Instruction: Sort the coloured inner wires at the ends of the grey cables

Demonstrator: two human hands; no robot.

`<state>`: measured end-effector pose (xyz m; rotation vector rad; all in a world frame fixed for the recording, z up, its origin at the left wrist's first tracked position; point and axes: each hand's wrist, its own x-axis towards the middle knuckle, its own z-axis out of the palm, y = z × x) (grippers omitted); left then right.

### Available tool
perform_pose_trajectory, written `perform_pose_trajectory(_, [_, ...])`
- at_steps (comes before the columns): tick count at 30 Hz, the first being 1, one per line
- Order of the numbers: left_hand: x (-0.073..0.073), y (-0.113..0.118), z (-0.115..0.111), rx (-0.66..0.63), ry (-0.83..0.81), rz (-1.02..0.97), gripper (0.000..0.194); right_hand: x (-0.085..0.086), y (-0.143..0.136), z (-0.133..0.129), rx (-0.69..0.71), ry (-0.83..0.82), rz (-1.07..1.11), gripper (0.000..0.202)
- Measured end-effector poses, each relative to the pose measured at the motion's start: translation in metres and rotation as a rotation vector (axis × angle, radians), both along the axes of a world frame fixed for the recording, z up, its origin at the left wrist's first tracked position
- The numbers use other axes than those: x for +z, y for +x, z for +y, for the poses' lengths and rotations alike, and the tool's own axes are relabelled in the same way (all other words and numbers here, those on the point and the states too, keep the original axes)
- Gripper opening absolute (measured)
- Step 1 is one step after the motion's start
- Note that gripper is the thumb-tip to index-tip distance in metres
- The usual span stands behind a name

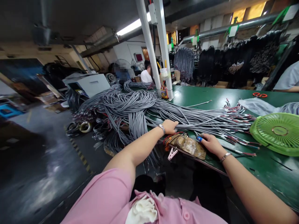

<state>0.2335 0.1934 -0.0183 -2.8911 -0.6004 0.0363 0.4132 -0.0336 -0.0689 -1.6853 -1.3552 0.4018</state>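
A thick bundle of grey cables [187, 116] lies lengthwise on the green table [233, 95]. Their stripped ends show red and white wires at the right. My left hand [170, 126], a watch on its wrist, is closed round grey cable at the bundle's near side. Lower and further right, my right hand [211, 144] has bent fingers pressed together beside the nearest cables, with a blue wrap on one digit. What lies between those fingers is hidden. Just below the hands, a brown block covered in clear tape [190, 145] sits at the table edge.
A green fan [277, 132] stands at the right, by a clear plastic bag [259, 106]. Orange-handled scissors [259, 95] lie further back. A pink clip [172, 154] hangs on the front edge. White posts [164, 49] rise behind the cables; a person [146, 74] is beyond.
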Motion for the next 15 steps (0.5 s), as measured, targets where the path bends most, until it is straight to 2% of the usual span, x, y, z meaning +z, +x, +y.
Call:
perform_pose_trajectory(5, [0.012, -0.015, -0.009, 0.064, 0.037, -0.051, 0.027, 0.001, 0.001, 0.001, -0.010, -0.003, 0.005, 0.022])
perform_pose_trajectory(8, [0.019, -0.038, -0.016, 0.093, 0.052, -0.140, 0.028, -0.002, 0.003, 0.003, -0.009, -0.009, -0.088, 0.025])
perform_pose_trajectory(12, [0.024, -0.076, -0.024, 0.031, 0.045, -0.360, 0.032, -0.006, 0.006, 0.007, -0.101, -0.073, -0.190, 0.038])
perform_pose_trajectory(15, [0.024, -0.092, -0.036, 0.013, 0.034, -0.401, 0.034, -0.002, 0.003, 0.009, 0.035, -0.042, -0.154, 0.041])
